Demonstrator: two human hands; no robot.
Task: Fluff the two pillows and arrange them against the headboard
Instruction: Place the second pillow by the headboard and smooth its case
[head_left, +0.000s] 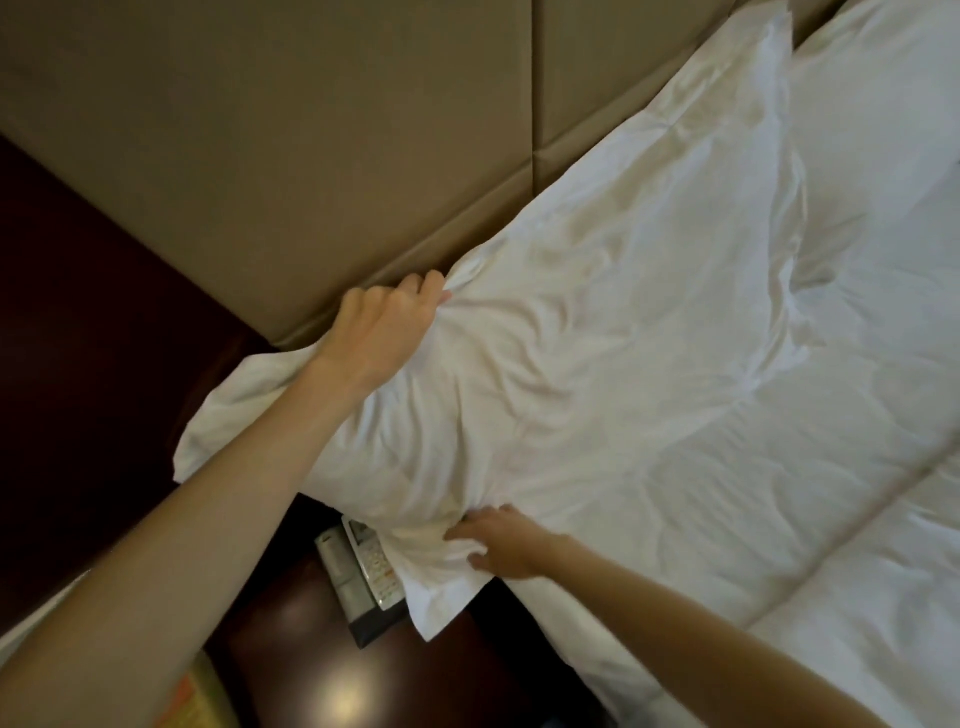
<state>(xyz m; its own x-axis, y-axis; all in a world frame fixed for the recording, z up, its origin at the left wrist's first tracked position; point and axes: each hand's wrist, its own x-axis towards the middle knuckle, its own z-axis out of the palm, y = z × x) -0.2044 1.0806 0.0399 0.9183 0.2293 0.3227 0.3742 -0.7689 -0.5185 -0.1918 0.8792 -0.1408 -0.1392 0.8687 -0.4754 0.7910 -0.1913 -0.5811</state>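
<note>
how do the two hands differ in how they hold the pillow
The left hand is closed around bunched fabric at the pillow's edge by the headboard; the right hand grips the opposite edge, fingers more spread, nearer the nightstand. Both are bare and gripping the same pillow.

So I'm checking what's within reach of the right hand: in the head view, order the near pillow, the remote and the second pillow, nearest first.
From the right hand:
1. Near pillow, gripped at its edge.
2. Remote, just left on the nightstand.
3. Second pillow, far upper right by the headboard.
</note>
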